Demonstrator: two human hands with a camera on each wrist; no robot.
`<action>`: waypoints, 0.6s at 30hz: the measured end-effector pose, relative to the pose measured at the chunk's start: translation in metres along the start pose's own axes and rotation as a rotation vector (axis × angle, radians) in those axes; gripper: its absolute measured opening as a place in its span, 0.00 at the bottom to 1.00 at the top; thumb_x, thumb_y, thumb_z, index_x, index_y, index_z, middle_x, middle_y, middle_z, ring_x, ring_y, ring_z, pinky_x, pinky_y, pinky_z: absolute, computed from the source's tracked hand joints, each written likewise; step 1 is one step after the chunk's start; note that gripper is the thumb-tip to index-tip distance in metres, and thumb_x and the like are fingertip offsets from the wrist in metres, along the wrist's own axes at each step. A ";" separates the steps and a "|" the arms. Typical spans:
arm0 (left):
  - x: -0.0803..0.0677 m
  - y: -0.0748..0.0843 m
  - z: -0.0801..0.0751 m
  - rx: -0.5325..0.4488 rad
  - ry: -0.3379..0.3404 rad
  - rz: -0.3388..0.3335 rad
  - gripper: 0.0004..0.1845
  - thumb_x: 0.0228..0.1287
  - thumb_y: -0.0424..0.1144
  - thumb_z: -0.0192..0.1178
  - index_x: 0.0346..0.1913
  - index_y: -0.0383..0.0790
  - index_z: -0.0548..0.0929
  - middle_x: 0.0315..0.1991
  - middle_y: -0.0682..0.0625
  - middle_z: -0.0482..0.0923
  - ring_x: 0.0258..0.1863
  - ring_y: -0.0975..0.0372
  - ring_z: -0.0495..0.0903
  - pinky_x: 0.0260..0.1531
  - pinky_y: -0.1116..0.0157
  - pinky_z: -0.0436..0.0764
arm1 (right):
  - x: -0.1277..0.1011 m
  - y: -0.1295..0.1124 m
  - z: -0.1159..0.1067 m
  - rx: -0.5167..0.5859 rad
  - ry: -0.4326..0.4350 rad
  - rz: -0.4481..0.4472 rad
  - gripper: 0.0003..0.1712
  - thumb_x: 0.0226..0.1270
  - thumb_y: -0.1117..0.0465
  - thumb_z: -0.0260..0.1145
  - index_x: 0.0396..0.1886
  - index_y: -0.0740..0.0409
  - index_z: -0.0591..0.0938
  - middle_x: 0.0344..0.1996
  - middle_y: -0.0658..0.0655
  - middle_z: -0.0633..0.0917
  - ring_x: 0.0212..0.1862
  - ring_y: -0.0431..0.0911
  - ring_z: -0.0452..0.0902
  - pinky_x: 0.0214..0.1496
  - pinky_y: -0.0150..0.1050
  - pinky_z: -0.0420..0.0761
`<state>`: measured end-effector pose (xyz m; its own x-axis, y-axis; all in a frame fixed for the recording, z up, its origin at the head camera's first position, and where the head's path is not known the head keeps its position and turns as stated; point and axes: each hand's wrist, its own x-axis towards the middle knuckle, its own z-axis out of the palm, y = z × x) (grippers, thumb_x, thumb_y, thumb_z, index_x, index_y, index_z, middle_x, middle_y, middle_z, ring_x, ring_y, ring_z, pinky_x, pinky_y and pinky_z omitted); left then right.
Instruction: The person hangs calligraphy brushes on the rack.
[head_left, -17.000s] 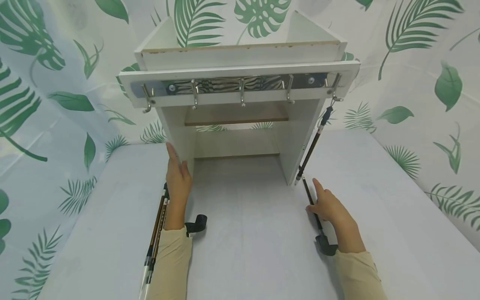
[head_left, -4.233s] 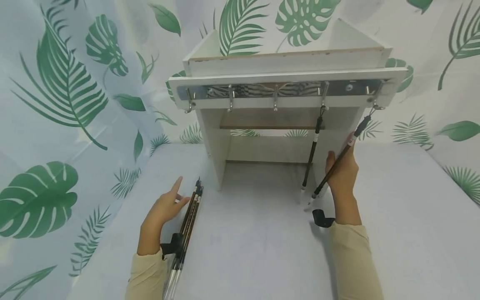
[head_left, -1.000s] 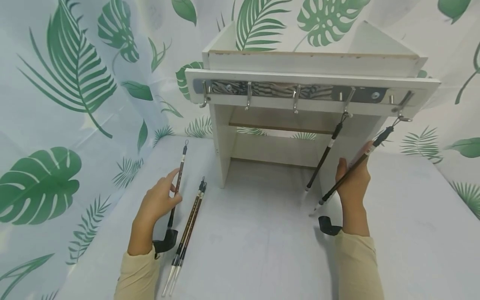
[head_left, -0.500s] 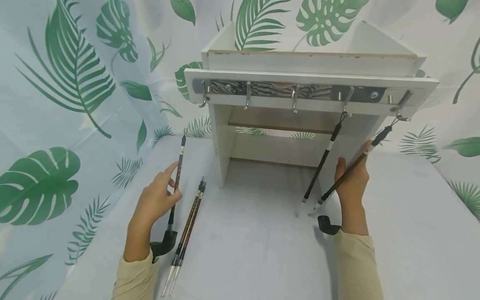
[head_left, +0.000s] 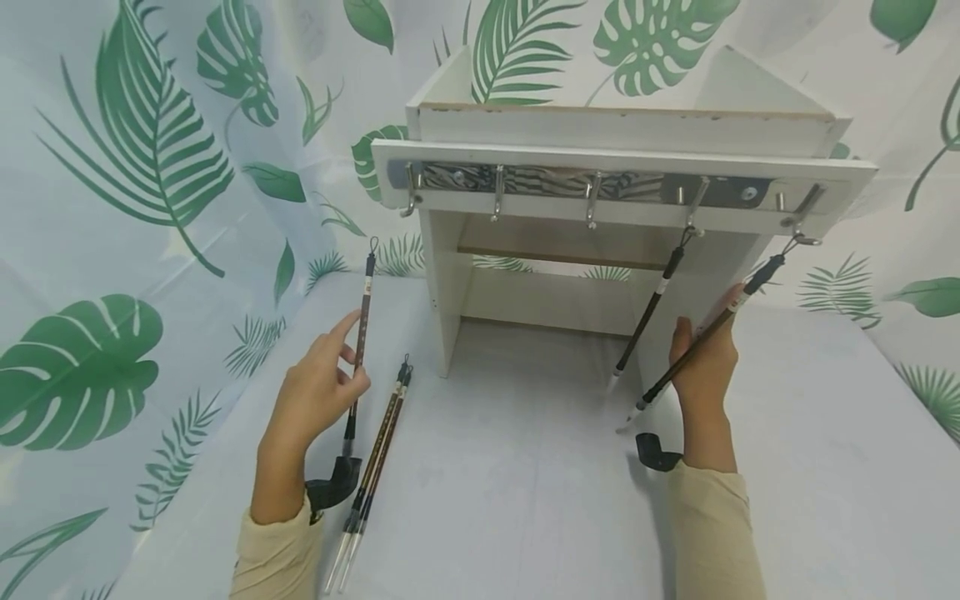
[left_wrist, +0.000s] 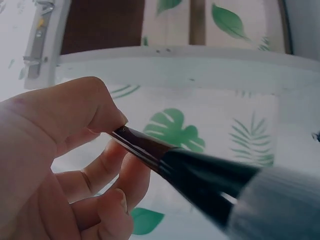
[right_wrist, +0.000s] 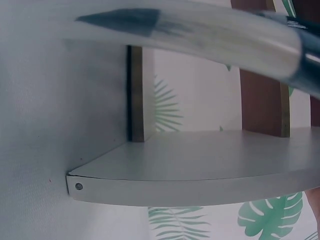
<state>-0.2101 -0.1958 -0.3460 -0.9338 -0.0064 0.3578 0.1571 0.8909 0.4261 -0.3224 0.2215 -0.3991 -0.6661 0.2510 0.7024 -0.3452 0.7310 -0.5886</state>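
Observation:
My left hand (head_left: 318, 392) pinches a dark calligraphy brush (head_left: 362, 329) between thumb and fingers and holds it upright above the table, loop end up. The left wrist view shows my thumb and fingertips (left_wrist: 112, 117) pinching the brush shaft (left_wrist: 165, 160). Two more brushes (head_left: 378, 458) lie side by side on the table to its right. My right hand (head_left: 705, 362) holds a brush (head_left: 738, 296) that hangs slanted from the rightmost hook (head_left: 801, 237) of the hook rail (head_left: 570, 179). Another brush (head_left: 651, 308) hangs free from the neighbouring hook. That held brush's pale tip (right_wrist: 200, 35) is blurred in the right wrist view.
The white shelf unit (head_left: 442, 292) stands at the back of the white table (head_left: 510, 500), with three bare hooks at the rail's left. A leaf-print curtain (head_left: 112, 167) surrounds the table. A shelf panel (right_wrist: 200, 170) fills the right wrist view.
My left hand has raised its brush higher off the table. The free-hanging brush swings slightly. My right hand has stayed put.

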 end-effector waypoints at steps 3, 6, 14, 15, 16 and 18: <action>0.000 0.005 -0.004 -0.016 0.027 0.004 0.33 0.55 0.33 0.53 0.67 0.42 0.60 0.34 0.45 0.73 0.27 0.58 0.78 0.20 0.67 0.72 | -0.001 0.000 0.000 0.004 0.000 0.001 0.35 0.70 0.58 0.47 0.71 0.53 0.43 0.57 0.74 0.70 0.55 0.69 0.70 0.51 0.62 0.70; 0.000 0.009 -0.008 -0.038 0.057 0.003 0.33 0.55 0.33 0.53 0.67 0.42 0.60 0.35 0.45 0.74 0.28 0.57 0.78 0.21 0.65 0.73 | -0.001 -0.002 0.000 0.002 -0.003 0.011 0.35 0.70 0.58 0.47 0.71 0.50 0.43 0.57 0.74 0.70 0.55 0.69 0.70 0.52 0.62 0.70; 0.001 0.021 -0.014 -0.107 0.128 0.057 0.35 0.55 0.32 0.53 0.68 0.47 0.60 0.35 0.46 0.74 0.27 0.58 0.79 0.21 0.65 0.73 | 0.000 -0.003 -0.002 0.008 0.018 -0.017 0.36 0.69 0.59 0.47 0.71 0.48 0.43 0.56 0.74 0.71 0.53 0.70 0.71 0.51 0.63 0.70; 0.001 0.022 -0.014 -0.114 0.135 0.064 0.35 0.55 0.32 0.53 0.68 0.48 0.60 0.35 0.46 0.74 0.27 0.59 0.78 0.21 0.65 0.73 | 0.000 -0.003 -0.002 0.011 0.020 -0.021 0.36 0.69 0.59 0.47 0.71 0.50 0.43 0.56 0.75 0.71 0.53 0.70 0.71 0.51 0.63 0.70; 0.001 0.024 -0.015 -0.120 0.145 0.072 0.35 0.54 0.31 0.53 0.68 0.48 0.60 0.35 0.46 0.74 0.27 0.59 0.78 0.21 0.65 0.74 | 0.000 -0.003 -0.002 0.012 0.018 -0.017 0.36 0.69 0.59 0.47 0.71 0.51 0.43 0.56 0.75 0.71 0.53 0.70 0.71 0.50 0.63 0.70; 0.000 0.027 -0.017 -0.131 0.160 0.079 0.35 0.54 0.31 0.54 0.68 0.48 0.60 0.35 0.46 0.74 0.27 0.59 0.79 0.22 0.65 0.74 | 0.000 -0.003 -0.002 0.008 0.010 -0.001 0.36 0.69 0.59 0.48 0.71 0.53 0.43 0.56 0.75 0.71 0.52 0.71 0.71 0.51 0.63 0.71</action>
<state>-0.2006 -0.1796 -0.3206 -0.8558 -0.0198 0.5170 0.2782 0.8248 0.4922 -0.3200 0.2205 -0.3968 -0.6595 0.2566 0.7065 -0.3509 0.7261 -0.5913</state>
